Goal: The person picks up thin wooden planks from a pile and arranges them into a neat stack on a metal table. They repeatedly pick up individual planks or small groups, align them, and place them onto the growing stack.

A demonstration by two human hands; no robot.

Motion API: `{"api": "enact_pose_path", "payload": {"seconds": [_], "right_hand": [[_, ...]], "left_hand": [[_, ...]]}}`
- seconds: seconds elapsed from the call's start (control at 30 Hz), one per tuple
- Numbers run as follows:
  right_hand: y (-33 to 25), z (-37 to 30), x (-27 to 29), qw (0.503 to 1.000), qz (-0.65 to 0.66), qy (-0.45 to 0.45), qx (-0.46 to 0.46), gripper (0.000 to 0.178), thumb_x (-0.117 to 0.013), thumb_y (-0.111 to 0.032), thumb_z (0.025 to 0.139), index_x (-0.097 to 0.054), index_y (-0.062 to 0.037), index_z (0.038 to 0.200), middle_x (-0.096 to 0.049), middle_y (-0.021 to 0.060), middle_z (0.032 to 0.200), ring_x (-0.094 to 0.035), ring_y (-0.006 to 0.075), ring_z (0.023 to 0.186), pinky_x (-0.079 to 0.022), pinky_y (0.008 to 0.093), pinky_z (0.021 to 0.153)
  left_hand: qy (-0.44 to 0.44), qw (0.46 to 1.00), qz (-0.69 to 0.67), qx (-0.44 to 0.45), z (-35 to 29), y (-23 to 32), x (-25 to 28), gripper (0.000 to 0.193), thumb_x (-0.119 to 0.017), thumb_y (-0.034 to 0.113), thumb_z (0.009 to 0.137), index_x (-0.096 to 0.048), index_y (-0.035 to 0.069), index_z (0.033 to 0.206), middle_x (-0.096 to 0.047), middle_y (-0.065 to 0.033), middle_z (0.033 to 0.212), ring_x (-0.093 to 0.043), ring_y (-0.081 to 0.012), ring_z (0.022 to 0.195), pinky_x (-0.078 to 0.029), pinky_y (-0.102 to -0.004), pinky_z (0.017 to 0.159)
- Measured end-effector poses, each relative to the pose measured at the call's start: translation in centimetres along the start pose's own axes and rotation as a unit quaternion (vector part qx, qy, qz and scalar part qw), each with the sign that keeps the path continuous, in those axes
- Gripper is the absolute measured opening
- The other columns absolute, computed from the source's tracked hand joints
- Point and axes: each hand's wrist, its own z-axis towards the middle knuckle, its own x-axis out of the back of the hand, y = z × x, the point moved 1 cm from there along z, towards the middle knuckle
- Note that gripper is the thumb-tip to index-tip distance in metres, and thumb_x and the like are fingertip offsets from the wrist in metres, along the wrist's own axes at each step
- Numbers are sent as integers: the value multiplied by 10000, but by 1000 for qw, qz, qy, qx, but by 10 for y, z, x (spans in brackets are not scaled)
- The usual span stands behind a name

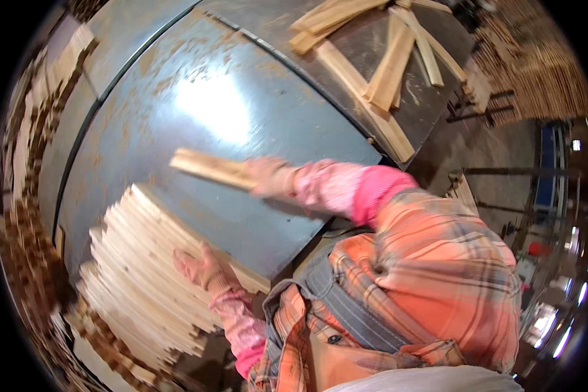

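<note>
My right hand (268, 176), in a pink glove, grips a short pale wooden slat (209, 167) and holds it blurred above the blue-grey metal table (215, 111). My left hand (199, 268), also gloved, rests flat on a big stack of light wooden slats (144, 281) at the table's near left edge. The slat in my right hand hangs just beyond the far end of that stack.
Several loose wooden slats (385, 59) lie crossed on a darker surface past the table's far right edge. More stacked wood (32, 150) lines the left side. A workshop floor with frames and machines (542, 183) lies to the right.
</note>
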Motion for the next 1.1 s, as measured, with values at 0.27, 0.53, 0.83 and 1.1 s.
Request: {"api": "enact_pose_path", "payload": {"seconds": [0.27,0.53,0.83,1.1], "right_hand": [[-99,62,-82,983,116,-139,13,492,-617,-408,910,-744,-7,1165,-729,253,1129,-681,440,1110,-522,489,972],[178,-89,173,824,34,412,-386,755,-776,-384,839,-476,-21,1430,-647,190,1341,-684,372,1160,-570,448,957],[313,-106,230,694,146,389,-588,1129,-916,-372,718,-256,38,1538,-446,278,1526,-512,415,1382,-459,454,1134],[379,-158,223,713,324,481,-393,1056,-838,-175,707,-269,59,1566,-563,266,1380,-582,337,1296,-471,383,1089]], "left_hand": [[-109,969,116,-189,14,34,-11,823,-782,296,749,-485,-43,1438,-473,-280,1504,-414,-456,1414,-324,-515,1197],[-64,966,-55,-244,83,153,-26,716,-786,236,837,-515,-55,1431,-481,-276,1510,-462,-429,1402,-391,-458,1174],[-225,868,42,-441,105,547,-182,891,-830,406,769,-469,12,1482,-589,-229,1388,-576,-374,1268,-479,-440,1062],[-345,786,276,-434,75,651,-261,1241,-923,445,673,-212,28,1600,-545,-228,1435,-629,-385,1237,-536,-452,1001]]}}
